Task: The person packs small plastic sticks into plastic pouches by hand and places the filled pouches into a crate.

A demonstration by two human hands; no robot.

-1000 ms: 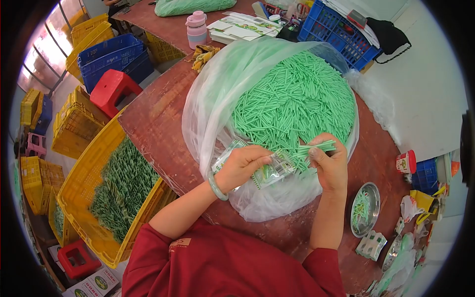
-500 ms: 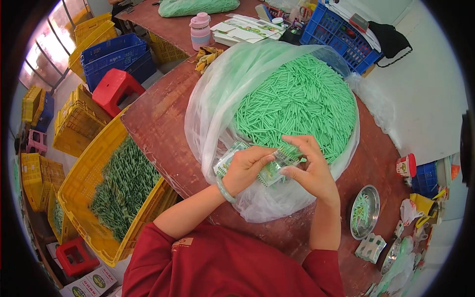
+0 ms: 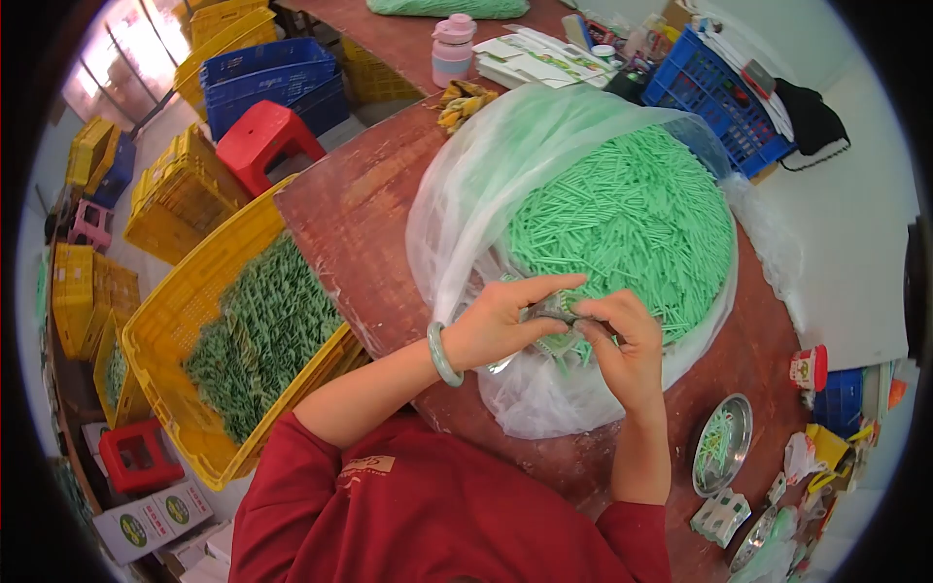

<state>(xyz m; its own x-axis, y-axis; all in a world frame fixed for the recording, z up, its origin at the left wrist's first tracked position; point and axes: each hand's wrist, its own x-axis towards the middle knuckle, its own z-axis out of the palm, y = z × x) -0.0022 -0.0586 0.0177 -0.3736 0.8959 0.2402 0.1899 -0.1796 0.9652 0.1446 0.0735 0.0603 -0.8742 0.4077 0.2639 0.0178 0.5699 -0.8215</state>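
My left hand [image 3: 505, 323], with a pale green bangle [image 3: 442, 355] on its wrist, and my right hand [image 3: 625, 342] meet in front of the large bag. Both are closed, fingertips almost touching, on a small clear plastic packet [image 3: 561, 342] with green printing. A dark strip shows between the fingertips; I cannot make out whether it belongs to the packet. Fingers cover much of the packet. Just beyond lies a heap of thin light green sticks [image 3: 632, 223] in the open translucent bag [image 3: 462, 204].
A yellow crate [image 3: 160, 360] of darker green pieces stands at the left below the table [image 3: 360, 194]. To the right are a metal bowl [image 3: 741, 437] with a few sticks and a stack of packets [image 3: 720, 517]. A pink bottle [image 3: 452, 53] and blue basket [image 3: 714, 97] stand behind.
The view has shifted, so the surroundings sit further right. My right hand has gone from spread fingers to a pinch, and the hands are closer together. The packet is now more covered.
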